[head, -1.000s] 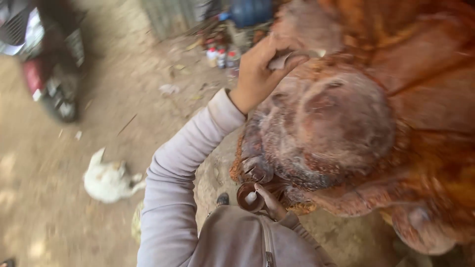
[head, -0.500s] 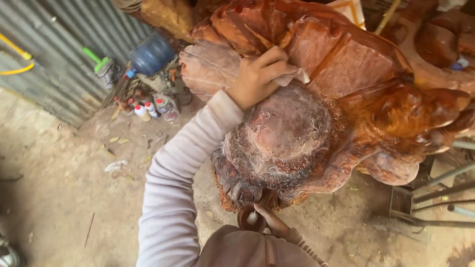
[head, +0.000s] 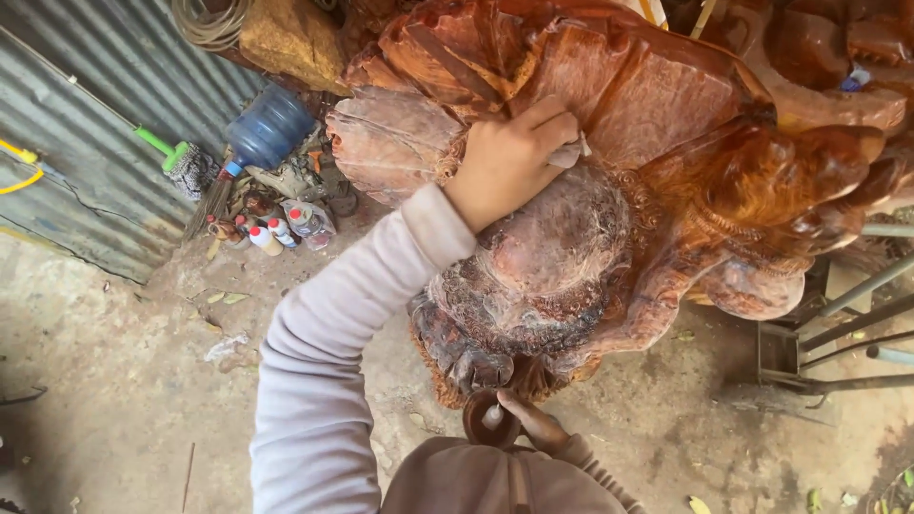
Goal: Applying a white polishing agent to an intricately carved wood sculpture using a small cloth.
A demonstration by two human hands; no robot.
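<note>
From the head view, looking down, the large reddish carved wood sculpture [head: 609, 190] fills the upper right and serves as the landmark for everything else. The left hand [head: 509, 162] lies on the upper face of the carving, its grip closed round a small pale scrap, a cloth or piece of abrasive paper [head: 574, 152], pressed flat against the wood just above the rounded, rough-textured lobe [head: 552, 257]. The right hand [head: 533, 424] sits below the carving's lower edge, close to the person's body, its grip curled about a small dark round bowl [head: 487, 419] with a pale lump in it; how tightly the fingers close there cannot be told. Compared with half a second ago the left hand has slid a little lower and rightward over the carving, toward the lobe, while the right hand and bowl stay where they were; judging by that, the rubbing is advancing across the surface with more wood yet to cover. Left of the carving, against the corrugated metal wall [head: 86, 162], stand a blue water jug [head: 268, 128], a green-handled brush [head: 186, 164] and a few small bottles [head: 271, 233] on the dirt floor [head: 114, 381]. Right of the carving a metal frame [head: 838, 343] shows
</note>
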